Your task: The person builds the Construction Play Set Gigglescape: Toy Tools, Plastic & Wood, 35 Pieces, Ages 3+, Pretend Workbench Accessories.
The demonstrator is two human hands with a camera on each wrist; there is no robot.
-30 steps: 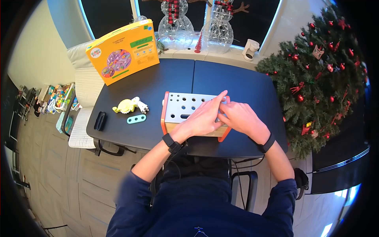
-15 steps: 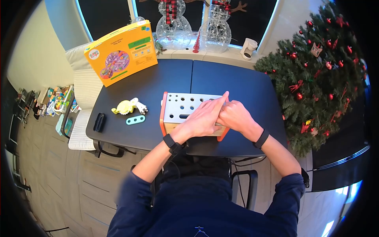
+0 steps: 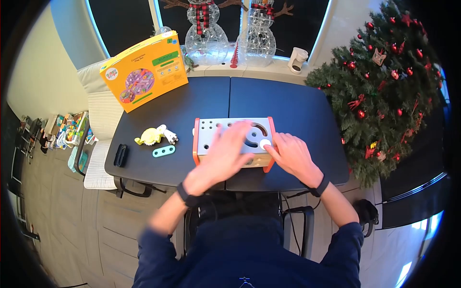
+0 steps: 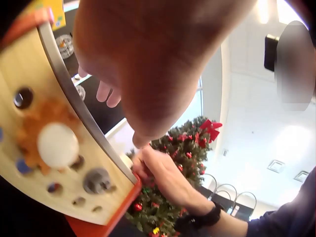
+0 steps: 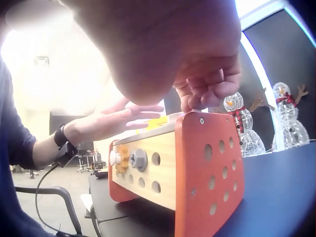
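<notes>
A toy workbench [image 3: 210, 134] stands on the dark table, with a grey top full of holes and curved slots and red-orange end panels. A white round knob [image 3: 265, 144] sits at the right of its top. My right hand [image 3: 296, 156] pinches this knob between thumb and forefinger; its other fingers curl over the end panel [image 5: 210, 173]. My left hand [image 3: 222, 156], blurred, hovers over the middle of the top with fingers spread straight. On the wooden front are an orange gear [image 4: 37, 133] with a white cap [image 4: 58, 145] and a grey bolt-like piece [image 5: 138, 160].
Left of the workbench lie a yellow and white toy [image 3: 152, 136], a teal strip with three holes [image 3: 163, 151] and a black case [image 3: 121, 155]. A yellow play set box [image 3: 144, 72] stands at the back left. A Christmas tree [image 3: 370, 105] borders the table's right side.
My left hand has lifted off the right part of the workbench top and moved left, uncovering the curved slots and white knob. My right hand stays at the right end, its thumb and forefinger now visible.
</notes>
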